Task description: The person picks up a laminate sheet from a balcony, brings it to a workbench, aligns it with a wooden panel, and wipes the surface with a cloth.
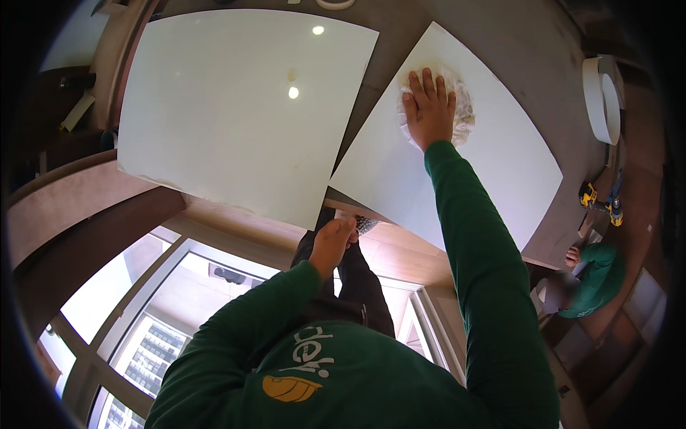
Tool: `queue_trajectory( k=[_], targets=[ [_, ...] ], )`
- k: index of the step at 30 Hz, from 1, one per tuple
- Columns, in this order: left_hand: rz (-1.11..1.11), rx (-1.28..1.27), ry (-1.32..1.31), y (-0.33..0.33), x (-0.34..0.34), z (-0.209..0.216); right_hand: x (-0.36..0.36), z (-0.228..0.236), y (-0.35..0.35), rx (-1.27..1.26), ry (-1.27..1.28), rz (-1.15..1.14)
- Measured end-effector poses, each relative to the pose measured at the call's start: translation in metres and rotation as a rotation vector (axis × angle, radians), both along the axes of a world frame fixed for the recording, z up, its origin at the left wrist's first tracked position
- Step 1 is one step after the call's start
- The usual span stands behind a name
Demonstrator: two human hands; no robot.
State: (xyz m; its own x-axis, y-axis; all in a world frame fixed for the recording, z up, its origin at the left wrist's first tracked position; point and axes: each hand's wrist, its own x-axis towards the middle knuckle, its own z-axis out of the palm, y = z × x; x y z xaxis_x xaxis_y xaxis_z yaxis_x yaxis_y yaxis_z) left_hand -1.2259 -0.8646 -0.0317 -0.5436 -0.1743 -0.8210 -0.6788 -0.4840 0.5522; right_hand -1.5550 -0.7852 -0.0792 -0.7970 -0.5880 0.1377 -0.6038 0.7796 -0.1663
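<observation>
My right hand lies flat, fingers stretched out, on a crumpled white cloth. It presses the cloth against the upper part of a white panel on the right. My green sleeve runs up to it from the lower edge. My left hand hangs lower, just under the near corner of that panel, above my dark trousers. Its fingers are curled and nothing shows in them.
A second, larger glossy white panel lies to the left, apart from the first by a narrow brown gap. At the right edge are a white round roll, a yellow cordless drill and another person in green. A window frame lies lower left.
</observation>
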Motion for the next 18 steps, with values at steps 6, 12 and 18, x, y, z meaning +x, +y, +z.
queue_trajectory(
  k=[6,12,18],
  targets=[
    [-0.244,-0.736,0.376,0.0,-0.035,0.027,0.011,0.004,0.019,0.009,-0.023,0.076],
    [-0.455,-0.76,0.217,-0.037,-0.068,0.025,0.029,0.013,0.031,0.014,-0.064,0.115],
    [-0.454,-0.784,0.249,-0.056,-0.093,0.002,0.038,0.018,0.049,-0.021,-0.117,0.157]
  ],
)
